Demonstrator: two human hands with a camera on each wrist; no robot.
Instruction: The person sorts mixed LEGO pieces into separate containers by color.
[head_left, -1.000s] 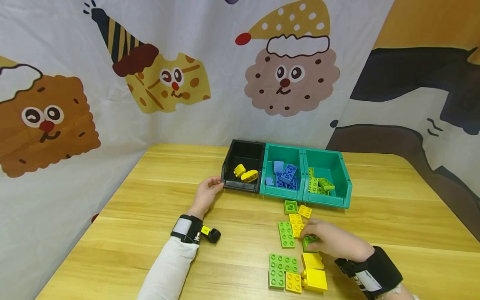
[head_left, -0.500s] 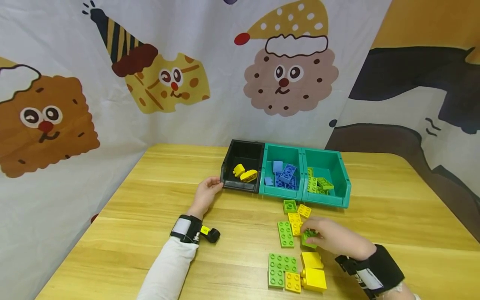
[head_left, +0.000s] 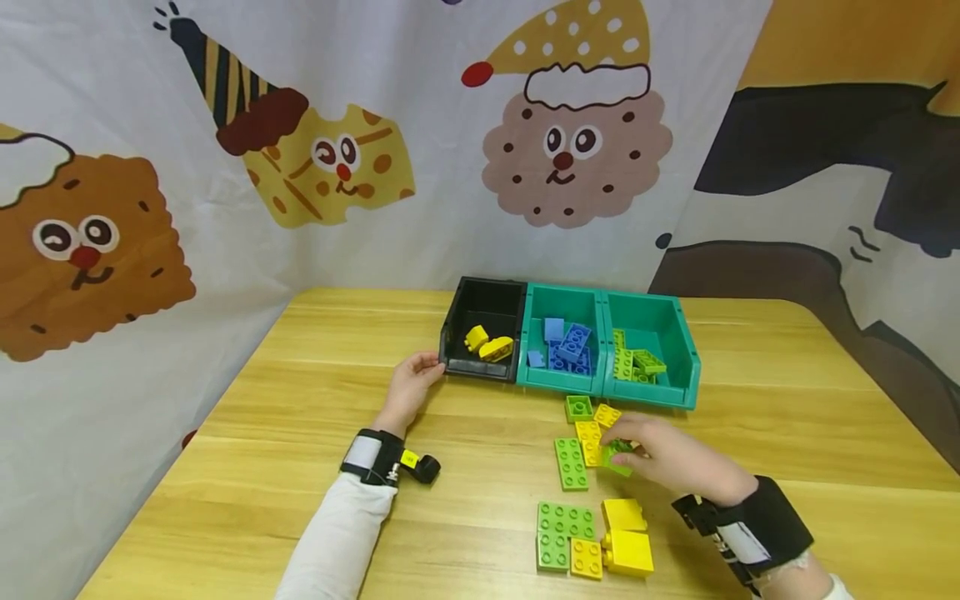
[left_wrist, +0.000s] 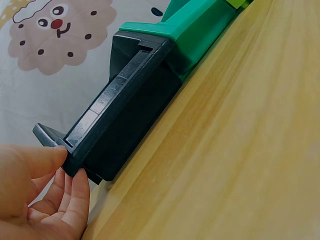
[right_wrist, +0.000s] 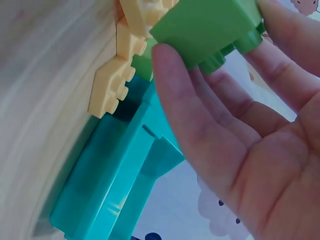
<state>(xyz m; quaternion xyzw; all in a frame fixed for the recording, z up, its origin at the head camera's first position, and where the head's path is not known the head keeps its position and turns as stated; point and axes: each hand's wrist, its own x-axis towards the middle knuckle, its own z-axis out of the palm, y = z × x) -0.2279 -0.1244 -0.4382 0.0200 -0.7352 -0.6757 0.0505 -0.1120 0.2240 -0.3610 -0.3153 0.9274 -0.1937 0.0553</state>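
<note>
My left hand (head_left: 408,389) grips the front left corner of the black bin (left_wrist: 135,120), thumb on the rim and fingers curled beneath it. My right hand (head_left: 663,454) pinches a green toy brick (right_wrist: 205,30) between thumb and fingers. In the right wrist view the brick's studs point toward the palm side. Beside this brick in the head view lie a yellow brick (head_left: 588,442) and a small yellow brick (head_left: 607,415). A small green brick (head_left: 578,407) sits close to the bins, and a long green brick (head_left: 572,464) lies farther left.
Yellow pieces (head_left: 496,349) lie in the black bin. Blue bricks (head_left: 574,342) fill part of the middle teal bin (head_left: 558,382); green bricks (head_left: 624,364) lie in the right teal bin (head_left: 678,396). Nearer me are a green brick group (head_left: 553,533) and yellow blocks (head_left: 628,552).
My right hand has raised the green brick from the tabletop and carried it slightly toward the bins. My left hand stays at the black bin's corner.
</note>
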